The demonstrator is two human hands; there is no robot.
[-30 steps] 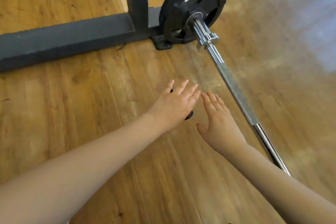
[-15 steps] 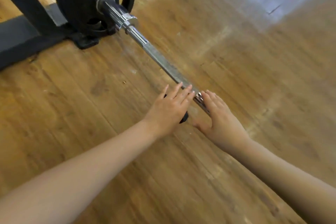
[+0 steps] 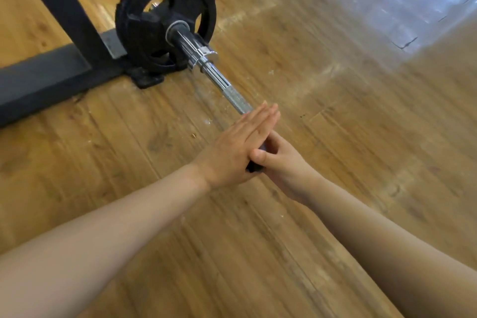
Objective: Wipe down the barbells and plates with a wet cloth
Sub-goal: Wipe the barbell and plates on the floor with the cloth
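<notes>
We look down at a wooden floor [image 3: 335,137] with a dark steel frame [image 3: 44,77] at upper left. A black weight plate [image 3: 144,26] stands against it, on a chrome barbell [image 3: 219,80] running toward us. Our left hand [image 3: 235,152] lies flat and released on the bar, over a small dark object [image 3: 254,166], possibly the cloth. Our right hand [image 3: 281,160] grasps that object.

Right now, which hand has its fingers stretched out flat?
The left hand: its fingers lie straight along the barbell. The right hand curls its fingers and thumb round the bar.
</notes>
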